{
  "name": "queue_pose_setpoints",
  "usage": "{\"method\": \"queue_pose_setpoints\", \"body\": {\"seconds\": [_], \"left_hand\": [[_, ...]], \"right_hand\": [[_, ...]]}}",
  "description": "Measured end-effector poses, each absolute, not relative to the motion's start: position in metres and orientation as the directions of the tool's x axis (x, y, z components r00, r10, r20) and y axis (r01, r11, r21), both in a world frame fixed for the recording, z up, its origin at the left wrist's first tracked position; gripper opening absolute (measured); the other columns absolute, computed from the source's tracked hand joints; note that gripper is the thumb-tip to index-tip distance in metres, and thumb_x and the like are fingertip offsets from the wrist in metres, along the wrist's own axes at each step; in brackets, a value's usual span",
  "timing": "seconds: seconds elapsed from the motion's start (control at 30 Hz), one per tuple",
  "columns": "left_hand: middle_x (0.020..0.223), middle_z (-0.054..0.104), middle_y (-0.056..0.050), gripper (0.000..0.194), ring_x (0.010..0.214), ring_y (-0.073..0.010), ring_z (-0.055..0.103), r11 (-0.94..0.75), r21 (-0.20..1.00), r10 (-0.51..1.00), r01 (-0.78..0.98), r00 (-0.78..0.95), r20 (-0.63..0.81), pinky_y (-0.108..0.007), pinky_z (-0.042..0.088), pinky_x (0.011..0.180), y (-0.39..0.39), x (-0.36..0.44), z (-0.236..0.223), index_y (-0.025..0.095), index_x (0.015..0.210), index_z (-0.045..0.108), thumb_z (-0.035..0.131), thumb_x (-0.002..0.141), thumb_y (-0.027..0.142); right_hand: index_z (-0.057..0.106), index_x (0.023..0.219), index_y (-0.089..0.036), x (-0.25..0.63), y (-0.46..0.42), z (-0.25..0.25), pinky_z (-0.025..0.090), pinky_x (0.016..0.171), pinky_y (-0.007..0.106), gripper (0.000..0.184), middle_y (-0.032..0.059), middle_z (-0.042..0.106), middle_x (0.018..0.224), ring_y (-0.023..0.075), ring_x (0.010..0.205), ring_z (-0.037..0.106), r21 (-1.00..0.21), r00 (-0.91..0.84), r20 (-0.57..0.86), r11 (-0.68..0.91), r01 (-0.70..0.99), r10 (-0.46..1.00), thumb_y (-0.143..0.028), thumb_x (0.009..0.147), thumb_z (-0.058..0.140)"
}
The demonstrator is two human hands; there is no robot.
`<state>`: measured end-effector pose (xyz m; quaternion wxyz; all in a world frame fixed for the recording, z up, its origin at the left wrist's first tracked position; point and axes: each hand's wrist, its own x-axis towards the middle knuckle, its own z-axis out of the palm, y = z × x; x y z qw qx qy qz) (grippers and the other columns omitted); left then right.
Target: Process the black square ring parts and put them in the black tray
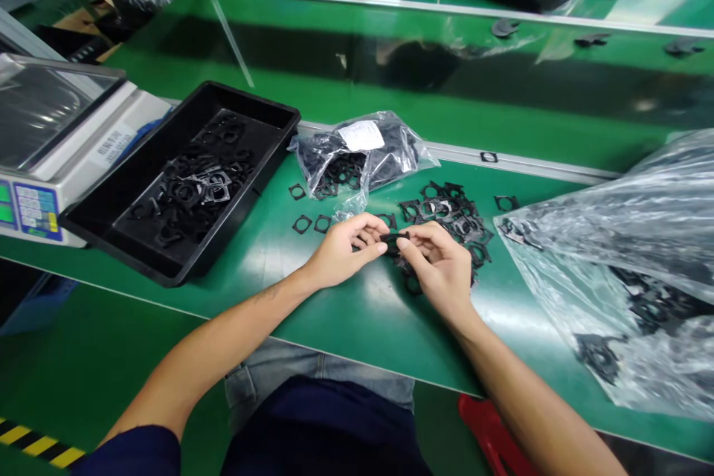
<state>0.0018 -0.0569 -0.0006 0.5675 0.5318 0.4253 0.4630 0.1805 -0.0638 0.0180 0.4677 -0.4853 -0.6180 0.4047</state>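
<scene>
Between my two hands, above the green table [357, 312], is a small black plastic part [394, 236], seen nearly edge-on. Thumb and fingers of my left hand [349, 249] pinch its left end. My right hand [443, 264] grips the other end the same way. Fingers cover much of the part, so its full shape is hidden. Just behind and beneath the right hand lies a loose pile of flat black frames with round holes [465, 219]. A few single black frames [302, 224] lie left of the pile.
A black tray [245, 212] with many black parts stands at left, beside a weighing scale [56, 163]. An open clear bag [384, 145] of black parts lies behind my hands. A large plastic bag [602, 230] covers the right side. A metal rail [547, 169] runs behind.
</scene>
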Motion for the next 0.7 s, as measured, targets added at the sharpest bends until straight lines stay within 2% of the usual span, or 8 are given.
{"method": "queue_pose_setpoints", "body": {"seconds": [0.13,0.27,0.4,0.53,0.7], "left_hand": [[0.085,0.070,-0.004,0.022,0.072,-0.0099,0.062,-0.026,0.998,0.972,-0.062,0.232,0.040,-0.020,0.049,0.065,-0.0560,-0.0001,-0.0002,0.015,0.094,0.070,0.074,0.081,0.032],[0.081,0.069,-0.003,0.023,0.072,-0.0105,0.064,0.039,0.995,0.955,-0.097,0.297,-0.008,-0.021,0.052,0.067,-0.0559,-0.0006,-0.0008,0.014,0.098,0.070,0.074,0.080,0.028],[0.073,0.064,0.001,0.022,0.064,-0.0083,0.061,0.113,0.989,0.928,-0.099,0.365,-0.070,-0.020,0.051,0.063,-0.0562,0.0002,-0.0012,0.015,0.095,0.068,0.075,0.076,0.024],[0.074,0.064,0.001,0.022,0.063,-0.0087,0.063,0.161,0.972,0.938,-0.169,0.333,-0.097,-0.021,0.052,0.063,-0.0529,-0.0006,-0.0024,0.015,0.088,0.062,0.076,0.074,0.026],[0.080,0.068,-0.001,0.027,0.065,-0.0095,0.063,0.159,0.960,0.960,-0.232,0.265,-0.095,-0.023,0.053,0.066,-0.0509,-0.0017,-0.0048,0.015,0.090,0.063,0.079,0.074,0.030]], "right_hand": [[0.076,0.093,-0.025,0.1820,-0.0642,0.0193,0.060,0.068,0.032,0.017,0.0048,0.066,0.088,0.0189,0.080,0.065,-0.928,-0.159,0.219,0.256,0.272,0.963,-0.040,0.090,0.071],[0.076,0.097,-0.024,0.1820,-0.0647,0.0165,0.061,0.071,0.032,0.016,0.0045,0.069,0.091,0.0177,0.079,0.066,-0.931,-0.133,0.215,0.244,0.270,0.968,-0.037,0.088,0.074],[0.075,0.100,-0.023,0.1812,-0.0647,0.0153,0.061,0.072,0.031,0.024,0.0038,0.070,0.089,0.0168,0.076,0.067,-0.948,-0.103,0.177,0.197,0.250,0.979,-0.042,0.086,0.076],[0.072,0.107,-0.023,0.1794,-0.0654,0.0190,0.062,0.071,0.031,0.036,0.0043,0.069,0.093,0.0169,0.077,0.067,-0.959,-0.172,0.168,0.202,0.199,0.971,-0.046,0.081,0.080],[0.072,0.088,-0.022,0.1797,-0.0656,0.0192,0.057,0.066,0.030,0.017,0.0032,0.066,0.081,0.0169,0.072,0.063,-0.901,-0.266,0.225,0.305,0.310,0.937,-0.039,0.090,0.071]]}}
